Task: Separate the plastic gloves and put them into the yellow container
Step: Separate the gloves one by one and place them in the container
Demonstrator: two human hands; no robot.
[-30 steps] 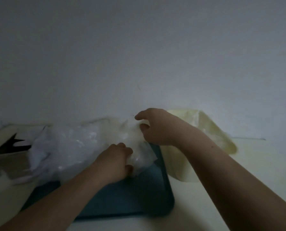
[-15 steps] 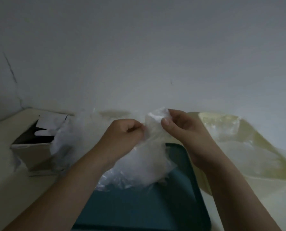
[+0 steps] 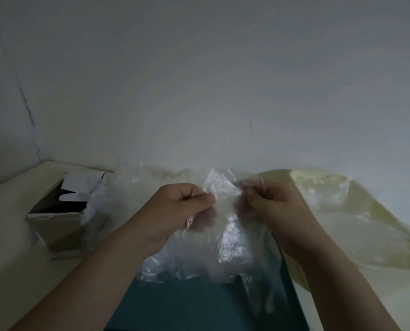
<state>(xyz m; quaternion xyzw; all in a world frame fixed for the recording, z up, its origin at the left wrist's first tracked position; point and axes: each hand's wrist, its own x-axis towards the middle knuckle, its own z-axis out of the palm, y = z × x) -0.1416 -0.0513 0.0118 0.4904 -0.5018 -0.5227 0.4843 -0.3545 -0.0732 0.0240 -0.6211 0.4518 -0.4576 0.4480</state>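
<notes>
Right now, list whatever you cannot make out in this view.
Head view only.
1. Gloves: pinched between left hand and right hand; clear layers overlap, count unclear.
2. Container: cut off by the right edge; contents blurred.
3. Box: inside hidden by shadow and flaps.
4. Tray: far end under the gloves, near end cut by the bottom edge.

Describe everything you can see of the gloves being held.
The gloves are a clump of thin, clear, crinkled plastic film with glints. The left hand and right hand each pinch its top edge, which peaks between them. The rest hangs down, with what look like glove fingers dangling over the teal tray.
</notes>
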